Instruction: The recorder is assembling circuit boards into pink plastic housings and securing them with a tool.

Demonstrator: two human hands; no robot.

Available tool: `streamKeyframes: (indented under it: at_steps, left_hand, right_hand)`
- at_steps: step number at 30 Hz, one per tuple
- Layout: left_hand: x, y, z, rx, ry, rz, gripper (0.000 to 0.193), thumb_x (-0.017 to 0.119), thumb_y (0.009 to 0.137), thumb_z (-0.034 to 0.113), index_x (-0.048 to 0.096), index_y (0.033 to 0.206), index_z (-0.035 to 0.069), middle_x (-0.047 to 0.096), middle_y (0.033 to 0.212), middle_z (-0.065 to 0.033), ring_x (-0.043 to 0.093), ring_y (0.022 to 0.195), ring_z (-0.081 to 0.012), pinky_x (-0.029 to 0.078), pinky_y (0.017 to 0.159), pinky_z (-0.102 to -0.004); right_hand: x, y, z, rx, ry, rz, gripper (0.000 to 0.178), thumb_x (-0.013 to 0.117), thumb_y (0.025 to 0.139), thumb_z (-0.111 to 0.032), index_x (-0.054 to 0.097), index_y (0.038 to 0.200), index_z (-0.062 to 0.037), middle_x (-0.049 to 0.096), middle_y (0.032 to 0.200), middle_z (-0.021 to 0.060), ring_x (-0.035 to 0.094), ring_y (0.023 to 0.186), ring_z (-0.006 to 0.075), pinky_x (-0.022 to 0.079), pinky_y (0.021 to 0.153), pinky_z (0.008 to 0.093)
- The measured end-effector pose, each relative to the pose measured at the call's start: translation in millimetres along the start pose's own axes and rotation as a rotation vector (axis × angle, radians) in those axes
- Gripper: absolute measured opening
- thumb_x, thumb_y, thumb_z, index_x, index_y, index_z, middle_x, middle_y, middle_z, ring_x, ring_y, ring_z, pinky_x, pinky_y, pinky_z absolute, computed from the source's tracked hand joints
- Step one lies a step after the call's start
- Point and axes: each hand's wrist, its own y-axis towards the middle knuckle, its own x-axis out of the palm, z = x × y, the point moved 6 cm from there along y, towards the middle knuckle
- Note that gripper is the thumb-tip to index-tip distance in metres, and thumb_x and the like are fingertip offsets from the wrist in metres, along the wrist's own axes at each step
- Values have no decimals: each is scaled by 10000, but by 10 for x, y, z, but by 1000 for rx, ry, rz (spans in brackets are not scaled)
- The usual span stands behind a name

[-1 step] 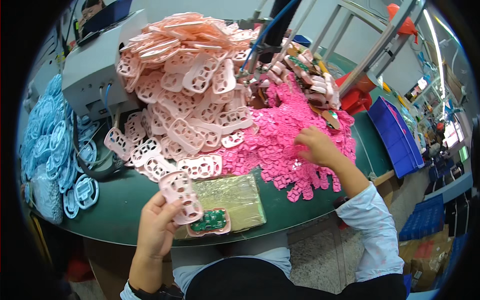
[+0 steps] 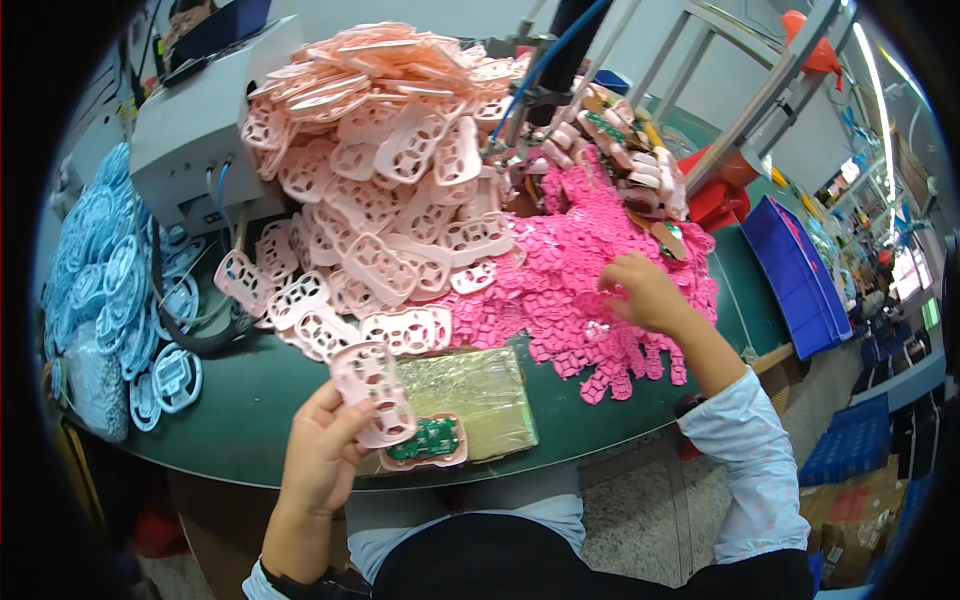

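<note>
Pale pink casing (image 2: 372,388) is clamped in my left hand (image 2: 322,448), thumb against it, above the green table (image 2: 250,415); rightward I see a circuit board (image 2: 430,438), then a yellowish block (image 2: 485,400); farther right, my right hand (image 2: 652,296) is at bright pink pieces (image 2: 565,268), grip unclear to me.

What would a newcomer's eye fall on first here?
Probably the heap of pale pink plastic shells at the back, then the magenta lattice pieces to its right, under the right hand. Light blue frames pile at the left. In front, the left hand holds one shell near a green circuit board.
</note>
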Motion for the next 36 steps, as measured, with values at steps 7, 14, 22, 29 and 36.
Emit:
streamKeyframes:
  at_steps: [7, 14, 22, 29, 36]
  left_hand:
    - [91, 7, -169, -117, -130, -104, 387, 415, 1011, 266, 468, 1255, -30, 618, 1126, -133, 642, 969, -191, 543, 838, -342]
    - [269, -74, -226, -311, -45, -295, 598, 331, 988, 504, 408, 1327, 18, 619, 1141, -139, 648, 990, -208, 537, 866, -347]
    - [272, -114, -191, -7, -382, -193, 527, 565, 938, 100, 306, 1393, 39, 551, 1240, -117, 573, 1119, -184, 510, 913, -326]
    - [308, -21, -222, 141, -339, -75, 515, 581, 888, -29, 375, 1359, 8, 578, 1203, -120, 572, 1102, -149, 498, 927, -300]
    - [279, -34, -234, 120, -249, -67, 447, 560, 887, -51, 441, 1316, -7, 596, 1186, -118, 606, 1041, -148, 511, 909, -293]
  right_hand:
    - [-382, 94, -798, 326, 934, 82, 136, 681, 807, -22, 666, 943, -29, 648, 877, 44, 634, 809, 114, 511, 700, 245]
    - [-619, 440, -2146, -325, 812, -75, 182, 696, 766, -4, 695, 942, -52, 623, 825, 60, 618, 727, 177, 500, 630, 328]
    - [-142, 308, -2132, 314, 1164, 378, 117, 680, 788, 39, 637, 891, 4, 617, 817, 68, 638, 739, 119, 517, 709, 224]
    - [39, 295, -2221, 278, 869, 583, 104, 705, 774, 19, 611, 804, -15, 588, 771, 61, 562, 658, 127, 450, 616, 249]
    - [207, 396, -2055, 397, 1178, 162, 285, 732, 789, -70, 585, 1029, -23, 597, 901, 25, 548, 765, 70, 466, 635, 224]
